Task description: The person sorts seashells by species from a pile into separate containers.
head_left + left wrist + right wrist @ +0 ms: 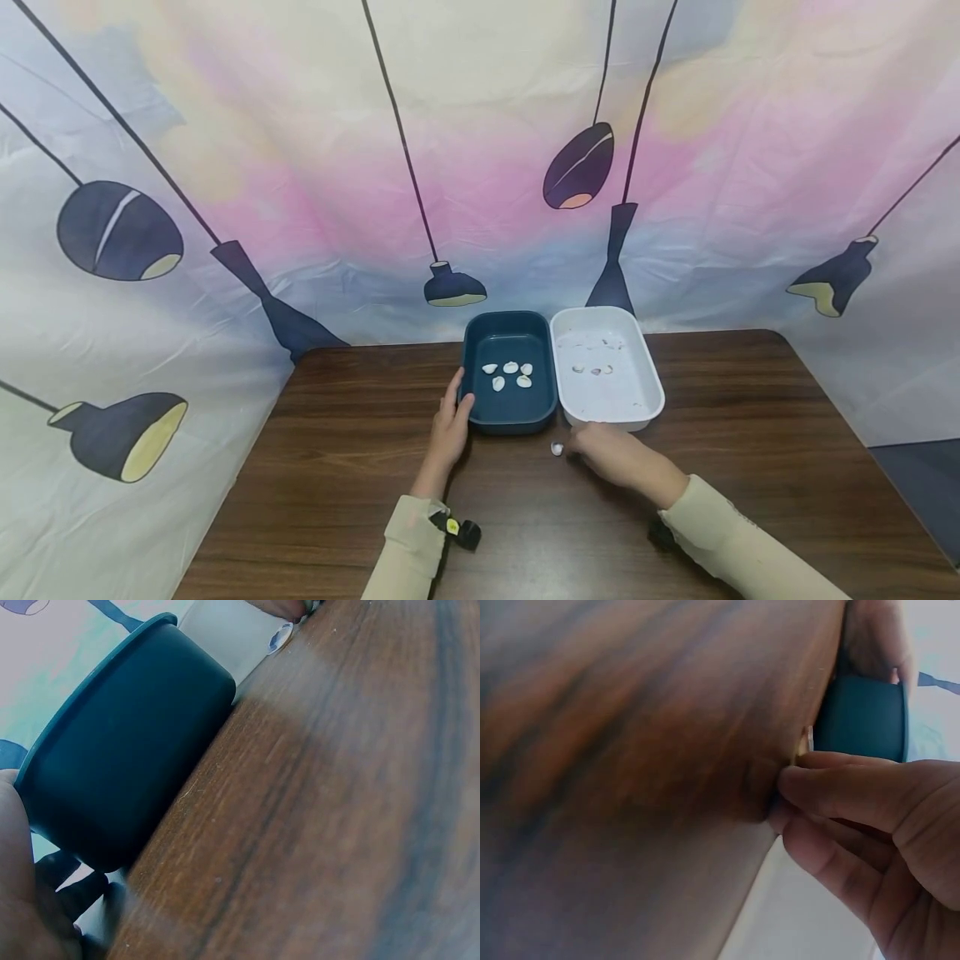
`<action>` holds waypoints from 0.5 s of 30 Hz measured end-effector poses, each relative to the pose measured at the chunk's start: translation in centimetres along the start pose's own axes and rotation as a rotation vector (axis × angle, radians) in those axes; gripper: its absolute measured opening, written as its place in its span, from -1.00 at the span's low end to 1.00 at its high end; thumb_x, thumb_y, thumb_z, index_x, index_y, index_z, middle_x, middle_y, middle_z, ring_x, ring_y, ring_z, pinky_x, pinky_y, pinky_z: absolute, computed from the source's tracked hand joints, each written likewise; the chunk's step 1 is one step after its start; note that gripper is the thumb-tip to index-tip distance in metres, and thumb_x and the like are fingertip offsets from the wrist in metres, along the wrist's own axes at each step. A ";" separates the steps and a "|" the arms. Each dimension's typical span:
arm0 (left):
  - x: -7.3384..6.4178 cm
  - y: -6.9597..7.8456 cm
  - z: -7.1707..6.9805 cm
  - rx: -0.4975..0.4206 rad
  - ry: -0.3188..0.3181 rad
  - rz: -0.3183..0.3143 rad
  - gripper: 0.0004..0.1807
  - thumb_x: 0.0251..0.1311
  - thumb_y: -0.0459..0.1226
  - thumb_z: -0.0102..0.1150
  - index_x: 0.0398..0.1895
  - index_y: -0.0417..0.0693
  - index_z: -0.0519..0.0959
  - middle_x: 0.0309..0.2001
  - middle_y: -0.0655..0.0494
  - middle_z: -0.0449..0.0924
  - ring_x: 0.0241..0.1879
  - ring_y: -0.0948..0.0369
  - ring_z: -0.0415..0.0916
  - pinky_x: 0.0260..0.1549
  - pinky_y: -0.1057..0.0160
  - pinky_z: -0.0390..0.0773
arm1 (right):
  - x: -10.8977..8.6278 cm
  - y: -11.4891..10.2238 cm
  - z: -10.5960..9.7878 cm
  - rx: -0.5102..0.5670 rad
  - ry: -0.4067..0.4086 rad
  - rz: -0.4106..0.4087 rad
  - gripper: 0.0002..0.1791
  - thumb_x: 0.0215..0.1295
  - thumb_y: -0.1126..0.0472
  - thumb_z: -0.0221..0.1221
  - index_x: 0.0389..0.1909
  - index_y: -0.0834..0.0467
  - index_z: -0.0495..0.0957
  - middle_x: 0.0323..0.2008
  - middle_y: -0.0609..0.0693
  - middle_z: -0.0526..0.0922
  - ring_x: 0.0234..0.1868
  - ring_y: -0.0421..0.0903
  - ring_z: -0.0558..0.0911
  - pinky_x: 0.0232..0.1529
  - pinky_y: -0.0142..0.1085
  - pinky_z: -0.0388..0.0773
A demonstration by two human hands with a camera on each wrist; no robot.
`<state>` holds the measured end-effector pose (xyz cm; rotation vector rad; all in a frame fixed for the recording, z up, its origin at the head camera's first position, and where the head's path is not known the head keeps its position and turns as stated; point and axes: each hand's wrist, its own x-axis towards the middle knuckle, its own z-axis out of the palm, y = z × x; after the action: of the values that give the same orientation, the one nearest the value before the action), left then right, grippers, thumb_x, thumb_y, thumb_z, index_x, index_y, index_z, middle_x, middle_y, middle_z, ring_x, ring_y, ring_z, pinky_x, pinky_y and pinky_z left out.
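Note:
My left hand [448, 429] rests along the left side of a dark teal tray [512, 426], its fingers fairly straight against the wall. Several small whitish seashells [511, 367] lie inside that tray. Just in front of the white tray [651, 400], my right hand [611, 452] is low at the tabletop. In the right wrist view its thumb and fingertips [799, 784] come together at the wood; I cannot tell whether something is pinched there. One loose seashell [557, 448] lies on the table right beside these fingertips, and it also shows in the left wrist view [280, 638].
The two trays stand side by side at the back of the brown wooden table [352, 467]. A few small shells [596, 372] and tiny bits are in the white tray. Behind the table hangs a printed cloth [315, 167] with lamp shapes.

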<state>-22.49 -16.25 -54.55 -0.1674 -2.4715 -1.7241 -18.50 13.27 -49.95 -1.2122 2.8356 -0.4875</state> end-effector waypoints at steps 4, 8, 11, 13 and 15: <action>0.1 0.0 -0.1 0.006 0.002 0.000 -0.38 0.66 -0.08 -0.10 0.69 0.08 0.17 0.63 -0.17 0.14 0.61 -0.25 -0.01 0.53 -0.39 -0.24 | 0.1 -0.2 -0.4 0.028 -0.035 0.007 -0.81 0.19 0.51 0.37 -0.35 0.15 0.81 -0.47 -0.10 0.66 -0.45 -0.29 0.54 -0.40 -0.35 0.59; 0.1 0.0 -0.1 0.014 -0.006 -0.010 -0.38 0.66 -0.09 -0.11 0.70 0.10 0.16 0.65 -0.15 0.12 0.62 -0.27 -0.05 0.50 -0.44 -0.20 | 0.2 -0.4 -0.6 0.061 -0.067 -0.013 -0.78 0.05 0.52 0.41 -0.46 0.12 0.73 -0.55 -0.15 0.59 -0.52 -0.31 0.44 -0.48 -0.38 0.51; 0.1 -0.1 -0.1 0.019 -0.007 -0.016 -0.38 0.66 -0.09 -0.11 0.70 0.11 0.15 0.66 -0.13 0.10 0.62 -0.27 -0.06 0.48 -0.48 -0.18 | 0.2 -0.5 -0.7 0.087 -0.094 -0.032 -0.73 -0.01 0.52 0.41 -0.54 0.07 0.65 -0.60 -0.23 0.51 -0.57 -0.33 0.40 -0.52 -0.41 0.45; 0.1 -0.1 -0.1 0.022 -0.006 -0.021 -0.38 0.66 -0.08 -0.11 0.70 0.11 0.15 0.66 -0.12 0.10 0.62 -0.26 -0.05 0.48 -0.48 -0.17 | 0.2 -0.6 -0.8 0.106 -0.119 -0.031 -0.72 -0.01 0.51 0.41 -0.55 0.05 0.64 -0.62 -0.28 0.48 -0.58 -0.34 0.40 -0.53 -0.43 0.45; 0.1 -0.1 0.0 0.025 -0.003 -0.025 -0.37 0.66 -0.07 -0.10 0.70 0.12 0.15 0.65 -0.12 0.11 0.62 -0.26 -0.04 0.47 -0.49 -0.14 | 0.1 -0.7 -1.0 0.113 -0.139 -0.028 -0.72 0.00 0.49 0.43 -0.55 0.03 0.64 -0.61 -0.30 0.49 -0.56 -0.36 0.42 -0.50 -0.43 0.47</action>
<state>-22.58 -16.30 -54.57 -0.1370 -2.5066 -1.7029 -18.24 13.02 -48.81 -1.2167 2.6410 -0.5333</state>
